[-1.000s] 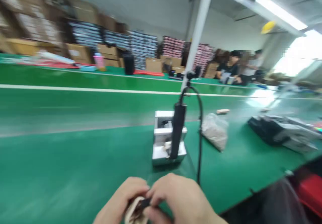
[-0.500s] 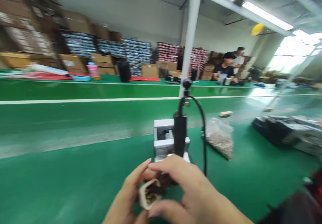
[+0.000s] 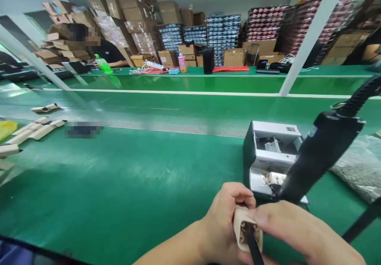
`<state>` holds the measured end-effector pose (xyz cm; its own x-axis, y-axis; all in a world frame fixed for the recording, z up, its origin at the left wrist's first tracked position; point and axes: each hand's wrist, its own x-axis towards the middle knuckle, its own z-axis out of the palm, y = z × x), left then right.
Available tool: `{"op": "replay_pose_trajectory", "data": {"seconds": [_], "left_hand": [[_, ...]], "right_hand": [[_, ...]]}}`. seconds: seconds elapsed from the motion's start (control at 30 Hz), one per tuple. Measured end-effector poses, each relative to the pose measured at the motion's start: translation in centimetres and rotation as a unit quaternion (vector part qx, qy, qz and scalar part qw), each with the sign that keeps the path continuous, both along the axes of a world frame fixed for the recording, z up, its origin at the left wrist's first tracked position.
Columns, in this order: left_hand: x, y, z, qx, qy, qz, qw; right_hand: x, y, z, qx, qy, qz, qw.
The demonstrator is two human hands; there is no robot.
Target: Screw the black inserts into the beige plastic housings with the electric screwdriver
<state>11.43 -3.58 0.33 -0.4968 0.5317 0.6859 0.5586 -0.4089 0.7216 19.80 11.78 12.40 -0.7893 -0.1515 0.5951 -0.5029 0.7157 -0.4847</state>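
Note:
A beige hollow plastic housing (image 3: 238, 226) sits low in the view, its open end facing me and small round posts showing inside. From that opening a black strip or cable (image 3: 253, 243) runs down toward the bottom edge. My left hand (image 3: 218, 221) is wrapped around the housing from the left. My right hand (image 3: 303, 225) is closed on the rim from the right, thumb on top and other fingers partly hidden below. Just beyond stands a grey-and-black screw feeder (image 3: 275, 158). A black electric screwdriver (image 3: 323, 150) hangs at a slant above my right hand.
A clear bag of small greyish parts (image 3: 358, 169) lies at right. Several beige housings (image 3: 38, 130) and a yellow item (image 3: 7, 129) are on the green bench (image 3: 143, 169) at left. Behind are a white post (image 3: 312, 39), a green bottle (image 3: 103, 64) and a person (image 3: 111, 52).
My view has swung left, so the feeder and screwdriver appear farther right. Both hands still hold the housing, and the black strip now shows clearly at its opening.

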Motion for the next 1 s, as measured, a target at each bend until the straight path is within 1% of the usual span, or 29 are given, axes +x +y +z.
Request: {"op": "replay_pose_trajectory", "data": {"seconds": [0.07,0.1,0.2,0.33,0.4,0.47,0.53,0.57,0.63,0.7,0.77,0.83,0.9,1.0], "left_hand": [[-0.1,0.0,-0.2,0.003,-0.009,0.001,1.000],[0.0,0.0,-0.3,0.006,-0.018,-0.003,1.000],[0.3,0.2,-0.2,0.012,-0.046,-0.028,0.998],[0.8,0.5,-0.3,0.030,-0.089,-0.080,0.992],[1.0,0.5,-0.7,0.034,-0.106,-0.087,0.990],[1.3,0.4,-1.3,0.026,-0.122,-0.075,0.989],[1.4,0.5,-1.9,0.009,-0.135,-0.069,0.988],[1.5,0.5,-2.1,0.002,-0.138,-0.070,0.988],[1.5,0.6,-2.1,0.001,-0.133,-0.071,0.989],[1.4,0.7,-1.8,0.009,-0.119,-0.072,0.990],[1.2,0.7,-1.2,0.014,-0.105,-0.080,0.991],[1.2,0.7,-0.5,0.023,-0.094,-0.087,0.992],[1.4,0.8,0.1,0.037,-0.094,-0.079,0.992],[1.7,0.9,0.3,0.057,-0.104,-0.065,0.991]], "right_hand": [[-0.6,-0.9,0.1,-0.011,0.007,-0.046,0.999],[-0.9,-1.3,0.0,-0.015,0.006,-0.056,0.998],[-1.4,-1.9,-0.3,-0.021,-0.001,-0.057,0.998],[-0.9,-2.1,-1.7,-0.022,0.003,-0.048,0.999],[-0.4,-2.1,-2.5,-0.036,0.061,-0.048,0.996],[-0.1,-2.0,-3.2,-0.045,0.144,-0.060,0.987],[-0.1,-2.0,-3.4,-0.051,0.198,-0.068,0.977],[-0.3,-2.0,-3.3,-0.052,0.190,-0.064,0.978],[-0.8,-2.0,-2.8,-0.050,0.124,-0.049,0.990],[-1.4,-2.0,-2.0,-0.041,0.044,-0.044,0.997],[-1.9,-2.1,-1.4,-0.034,0.002,-0.044,0.998],[-2.0,-2.0,-1.2,-0.037,-0.002,-0.036,0.999],[-1.7,-1.8,-1.5,-0.035,0.002,-0.026,0.999],[-0.9,-1.3,-2.4,-0.026,0.037,-0.015,0.999]]}}
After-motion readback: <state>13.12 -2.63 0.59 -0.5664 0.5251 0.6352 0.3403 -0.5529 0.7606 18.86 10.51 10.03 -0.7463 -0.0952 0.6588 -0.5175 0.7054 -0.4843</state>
